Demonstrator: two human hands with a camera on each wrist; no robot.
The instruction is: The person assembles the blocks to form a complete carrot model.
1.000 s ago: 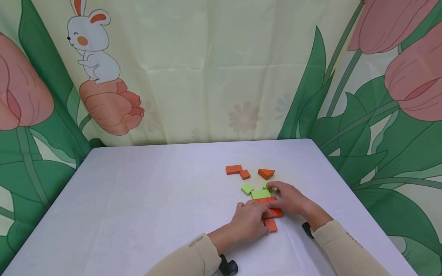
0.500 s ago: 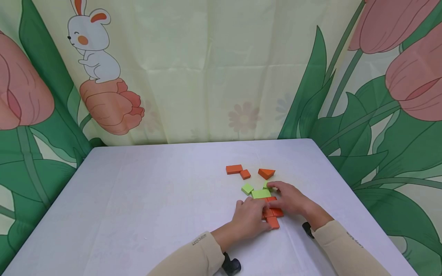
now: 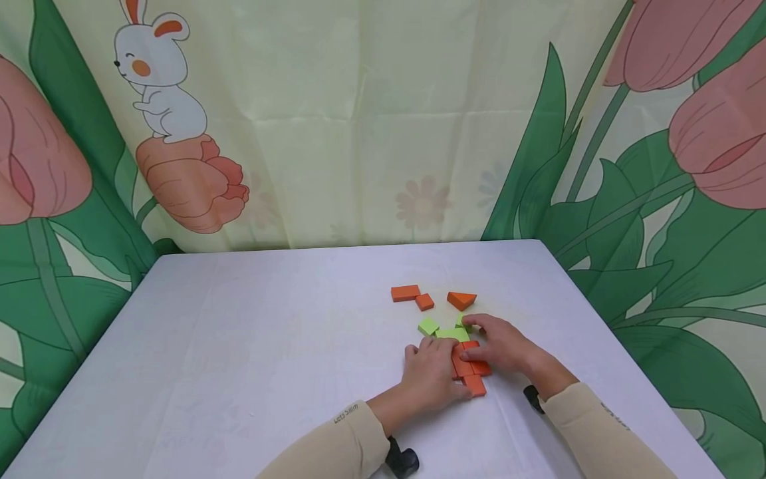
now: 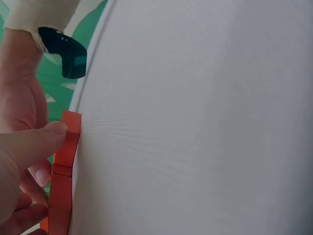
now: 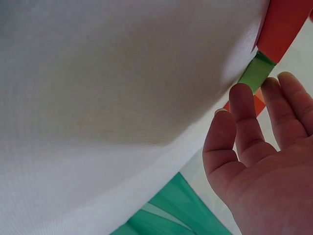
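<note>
- The step in hand, as I judge it, is squaring up a flat figure of small blocks: both hands are bearing on the cluster of flat orange wooden blocks (image 3: 469, 369) lying on the white cloth-covered worktop (image 3: 251, 359), near the right of its middle.
- The left hand (image 3: 432, 376) is lying on the left edge of that cluster, its fingers (image 4: 34, 142) straight and pressing the side of an orange block rather than curling round it.
- The right hand (image 3: 501, 346) is resting on the cluster's right side, fingers (image 5: 244, 117) relaxed and slightly apart, their tips touching a light green flat block (image 3: 453, 334) at the cluster's far end.
- The next move probably calls for a gentle inward push from both sides, so the pieces close up without riding over one another.
- Counting orange: at least three are showing in the cluster, others possibly hidden under the hands; three loose pieces are lying farther off, namely an orange rectangular block (image 3: 405, 293), a small orange square block (image 3: 424, 302) touching it, and an orange triangular block (image 3: 461, 300) to their right.
- Counting green: three are showing, including a small green square block (image 3: 427, 326) at the left.
</note>
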